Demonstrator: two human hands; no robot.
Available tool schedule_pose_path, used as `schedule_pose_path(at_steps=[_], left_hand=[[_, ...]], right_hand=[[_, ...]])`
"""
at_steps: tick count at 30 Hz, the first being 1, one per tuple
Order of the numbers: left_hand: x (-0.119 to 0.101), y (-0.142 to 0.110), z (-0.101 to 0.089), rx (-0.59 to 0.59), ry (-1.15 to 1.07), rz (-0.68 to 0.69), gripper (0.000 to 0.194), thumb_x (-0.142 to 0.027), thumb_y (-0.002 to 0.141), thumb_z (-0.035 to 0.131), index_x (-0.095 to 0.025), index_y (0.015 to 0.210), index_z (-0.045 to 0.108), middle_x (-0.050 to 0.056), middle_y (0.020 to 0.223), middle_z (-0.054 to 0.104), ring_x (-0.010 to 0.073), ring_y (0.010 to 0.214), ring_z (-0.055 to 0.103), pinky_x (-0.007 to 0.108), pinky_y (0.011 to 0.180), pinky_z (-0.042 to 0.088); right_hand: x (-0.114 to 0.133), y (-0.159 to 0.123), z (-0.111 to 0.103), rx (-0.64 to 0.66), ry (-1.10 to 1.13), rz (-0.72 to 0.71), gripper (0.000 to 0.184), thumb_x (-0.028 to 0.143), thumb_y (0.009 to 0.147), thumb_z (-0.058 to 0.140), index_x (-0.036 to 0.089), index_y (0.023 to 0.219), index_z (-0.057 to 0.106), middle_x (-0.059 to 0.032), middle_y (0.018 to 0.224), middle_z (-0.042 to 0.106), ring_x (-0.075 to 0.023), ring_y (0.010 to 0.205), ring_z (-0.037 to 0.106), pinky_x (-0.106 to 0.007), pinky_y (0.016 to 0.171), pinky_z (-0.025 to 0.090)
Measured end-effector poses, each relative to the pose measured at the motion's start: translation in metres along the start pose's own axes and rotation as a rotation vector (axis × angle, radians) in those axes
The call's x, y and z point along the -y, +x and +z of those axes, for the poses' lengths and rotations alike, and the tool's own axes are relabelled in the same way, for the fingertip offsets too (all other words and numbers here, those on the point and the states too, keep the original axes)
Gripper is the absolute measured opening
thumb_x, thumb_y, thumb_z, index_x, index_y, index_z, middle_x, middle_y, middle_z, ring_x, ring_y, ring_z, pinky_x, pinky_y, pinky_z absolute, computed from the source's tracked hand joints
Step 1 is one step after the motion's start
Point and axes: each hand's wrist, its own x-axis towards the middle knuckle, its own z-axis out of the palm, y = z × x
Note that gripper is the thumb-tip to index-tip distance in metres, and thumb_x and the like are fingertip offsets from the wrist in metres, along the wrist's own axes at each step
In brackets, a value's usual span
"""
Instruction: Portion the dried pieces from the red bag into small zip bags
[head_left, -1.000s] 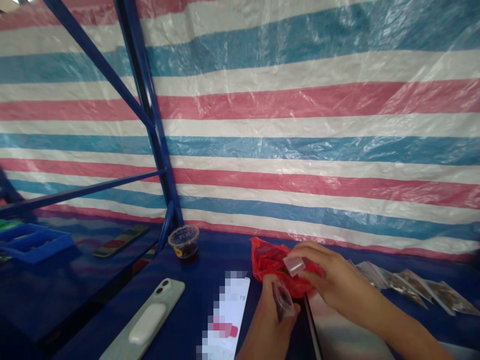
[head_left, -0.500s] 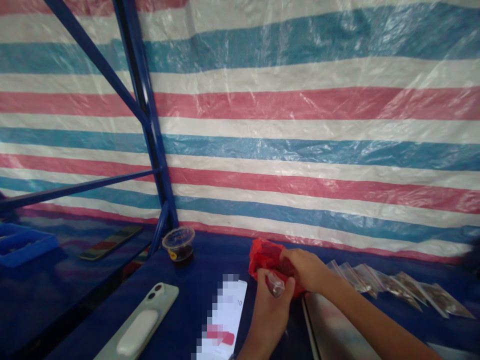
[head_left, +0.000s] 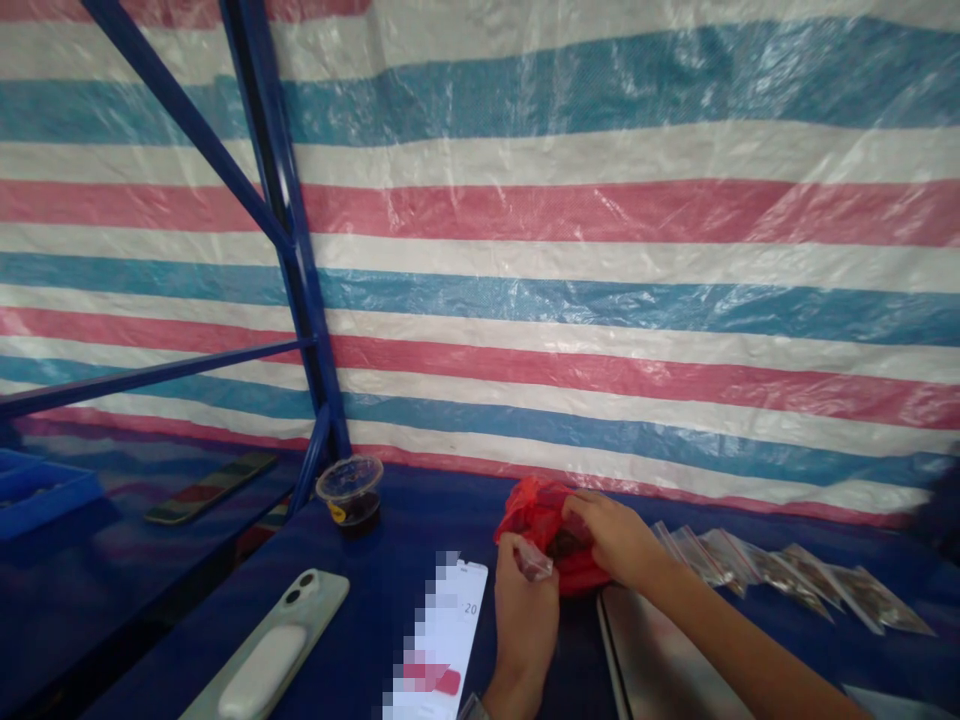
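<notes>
My left hand (head_left: 525,615) is closed around a small clear plastic pouch (head_left: 534,562), held upright just in front of a crumpled red plastic bag (head_left: 536,515) on the blue table. My right hand (head_left: 616,537) reaches into the mouth of the red bag with its fingers curled inside; what they grip is hidden. A row of several filled small pouches (head_left: 780,572) lies to the right of the bag.
A phone (head_left: 270,650) with a white grip lies face down at the lower left, a second phone (head_left: 444,650) with a lit screen beside it. A small lidded cup (head_left: 349,490) stands by the blue frame post (head_left: 300,270). A grey flat board (head_left: 660,660) lies under my right forearm. A striped tarpaulin (head_left: 600,250) hangs behind.
My right hand let go of a small clear pouch it held above the bag and moved down into the red bag. The left hand shifted slightly left with its pouch.
</notes>
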Motion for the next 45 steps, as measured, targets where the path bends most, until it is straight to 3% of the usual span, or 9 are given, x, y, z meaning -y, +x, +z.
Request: schedule_pose_path(at_steps=[6, 13, 24, 32, 37, 42, 45], left_hand=[[0.005, 0.009, -0.011, 0.021, -0.042, 0.032, 0.030, 0.002, 0.064, 0.055, -0.025, 0.074, 0.047, -0.008, 0.068, 0.050, 0.0141, 0.065, 0.052, 0.025, 0.064, 0.039], [0.015, 0.017, -0.012, 0.023, -0.077, 0.016, 0.026, -0.004, 0.068, 0.056, -0.024, 0.082, 0.048, -0.007, 0.073, 0.051, 0.0138, 0.069, 0.052, 0.025, 0.065, 0.042], [0.000, -0.006, -0.016, 0.029, -0.026, -0.002, 0.028, 0.001, 0.071, 0.052, -0.024, 0.081, 0.049, -0.006, 0.072, 0.051, 0.0156, 0.069, 0.049, 0.025, 0.063, 0.036], [-0.004, 0.000, -0.016, 0.014, -0.094, -0.020, 0.028, -0.003, 0.068, 0.055, -0.024, 0.086, 0.049, -0.006, 0.073, 0.053, 0.0151, 0.067, 0.051, 0.025, 0.063, 0.039], [-0.001, -0.001, -0.016, 0.037, -0.075, 0.031, 0.020, -0.008, 0.076, 0.056, -0.025, 0.086, 0.051, -0.006, 0.076, 0.053, 0.0155, 0.069, 0.052, 0.026, 0.067, 0.041], [-0.005, -0.004, -0.026, 0.119, 0.079, 0.080, 0.013, -0.017, 0.080, 0.064, -0.024, 0.088, 0.057, -0.003, 0.076, 0.058, 0.0194, 0.072, 0.055, 0.029, 0.070, 0.041], [-0.008, -0.007, -0.032, 0.088, 0.230, 0.125, 0.012, -0.020, 0.078, 0.071, -0.023, 0.087, 0.064, 0.001, 0.086, 0.061, 0.0231, 0.081, 0.058, 0.033, 0.077, 0.042]], right_hand=[[-0.002, 0.000, 0.002, 0.008, 0.062, -0.024, 0.051, -0.009, 0.069, 0.055, 0.022, 0.106, 0.070, -0.0054, 0.118, 0.077, -0.0240, 0.112, 0.071, -0.029, 0.089, 0.047], [-0.001, -0.001, 0.008, 0.008, 0.080, -0.002, 0.042, -0.002, 0.074, 0.059, 0.022, 0.107, 0.069, -0.0055, 0.112, 0.079, -0.0240, 0.104, 0.073, -0.028, 0.081, 0.044], [0.007, -0.006, 0.004, 0.024, 0.056, -0.052, 0.052, -0.007, 0.066, 0.055, 0.021, 0.107, 0.070, -0.0090, 0.112, 0.077, -0.0270, 0.109, 0.069, -0.032, 0.088, 0.044], [0.000, -0.007, 0.009, 0.012, 0.254, -0.104, 0.045, -0.006, 0.068, 0.054, 0.023, 0.099, 0.069, -0.0021, 0.098, 0.077, -0.0218, 0.095, 0.071, -0.028, 0.080, 0.046], [-0.008, -0.008, 0.008, 0.022, 0.429, -0.109, 0.037, -0.002, 0.070, 0.054, 0.022, 0.096, 0.067, -0.0014, 0.096, 0.077, -0.0220, 0.092, 0.073, -0.029, 0.082, 0.051], [-0.011, -0.012, 0.011, 0.008, 0.582, -0.110, 0.030, 0.005, 0.075, 0.055, 0.021, 0.099, 0.063, -0.0056, 0.104, 0.078, -0.0231, 0.098, 0.074, -0.035, 0.090, 0.056], [-0.012, -0.015, 0.011, -0.008, 0.738, -0.125, 0.026, 0.010, 0.077, 0.058, 0.022, 0.099, 0.061, -0.0058, 0.104, 0.078, -0.0242, 0.101, 0.074, -0.040, 0.095, 0.056]])
